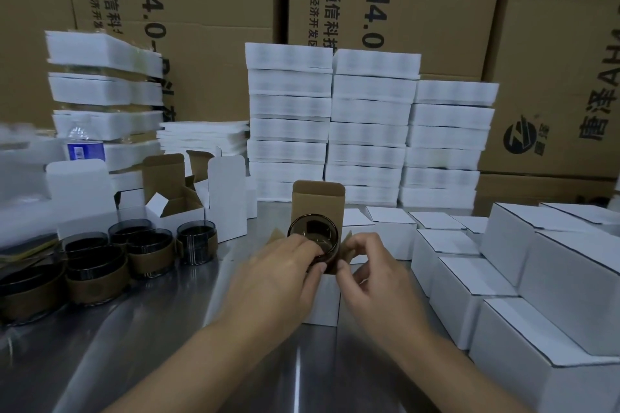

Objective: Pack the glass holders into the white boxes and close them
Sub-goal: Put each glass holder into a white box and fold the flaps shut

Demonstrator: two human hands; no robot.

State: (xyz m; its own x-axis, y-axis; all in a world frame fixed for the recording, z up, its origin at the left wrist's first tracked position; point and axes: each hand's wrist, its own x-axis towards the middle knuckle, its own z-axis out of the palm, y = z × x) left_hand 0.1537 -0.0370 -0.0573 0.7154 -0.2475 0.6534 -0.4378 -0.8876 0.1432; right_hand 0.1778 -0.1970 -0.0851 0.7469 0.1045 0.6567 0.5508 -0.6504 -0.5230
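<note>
On the steel bench (161,345), the left hand (285,266) gripped a dark glass holder (313,233) sitting in the mouth of an open white box (323,300), while the right hand (367,266) pinched the box's right side flap (348,242), beside closed boxes (469,292).

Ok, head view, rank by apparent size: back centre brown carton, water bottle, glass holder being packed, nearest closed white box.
1. brown carton
2. closed white box, enlarged by nearness
3. glass holder and water bottle look alike; bottle partly hidden, unranked.
</note>
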